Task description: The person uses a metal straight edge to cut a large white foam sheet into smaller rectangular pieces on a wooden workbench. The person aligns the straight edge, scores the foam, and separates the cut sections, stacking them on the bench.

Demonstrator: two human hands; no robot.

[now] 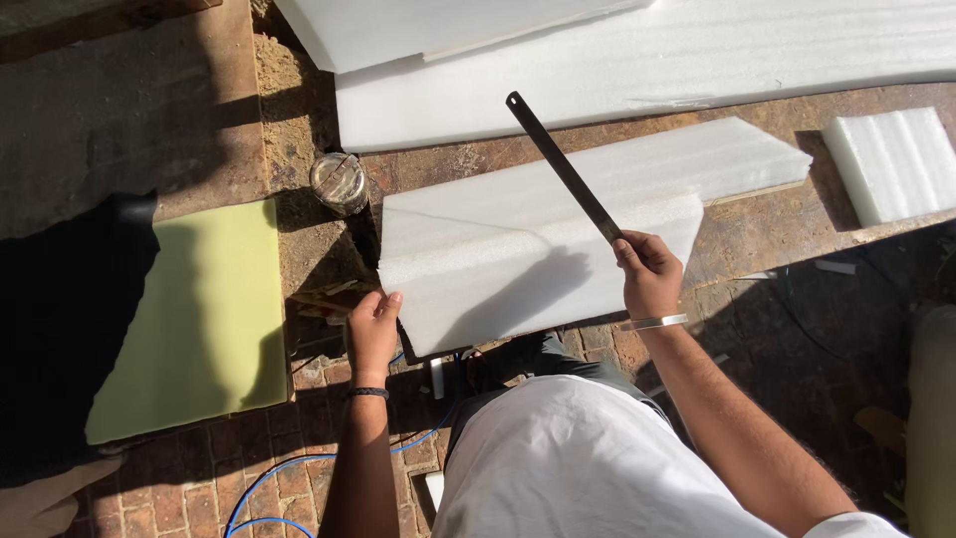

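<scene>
Brick floor [199, 488] in hard sunlight, and a worn wooden table [767, 224] running across the top, piled with white foam. Up close, a white foam sheet [538, 249] lies on the table with its near edge hanging over toward the person. The left hand [373, 329] sits at that near left corner, fingers [383, 302] curled lightly against the edge, seemingly steadying it. The right hand [649, 274] is closed in a fist around one end of a long dark blade [563, 164], thin, flat and metallic, with a hole at its far tip. The blade slants up and away over the foam, raised above it rather than resting on it, by the look of its shadow.

The foam looks soft, matte, faintly ribbed. Behind it lie bigger sheets [647, 60]; a small ridged block [891, 159] sits far right. A shiny tin [339, 181] stands by the sheet's left corner. On the floor, a pale yellow-green foam slab [199, 319] and a blue cable [269, 478].
</scene>
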